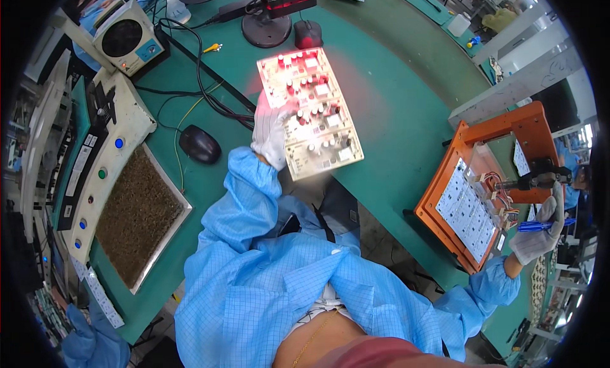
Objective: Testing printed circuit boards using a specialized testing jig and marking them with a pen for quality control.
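Observation:
My left hand (272, 136), in a white glove, grips the left edge of a pale circuit board panel (323, 129) that carries several repeated groups of capacitors and small white parts. Red and white light falls on the panel below a barcode scanner (289, 4) on a round stand. Far to the right, my gloved right hand (537, 238) is closed around a slim blue pen-like tool (537, 226). Its raised fingers are by the black clamp (540, 177) of an orange test fixture (467, 131); I cannot tell whether they touch it. A white board (467, 209) with dark marks lies in the fixture.
A black mouse (200, 144) and cables lie left of the panel; another mouse (308, 34) sits beyond it. On the left stand a machine with coloured buttons (119, 143), a brown-surfaced tray (143, 209) and a box-shaped blower (127, 37). The green table (394, 145) has a raised far rim.

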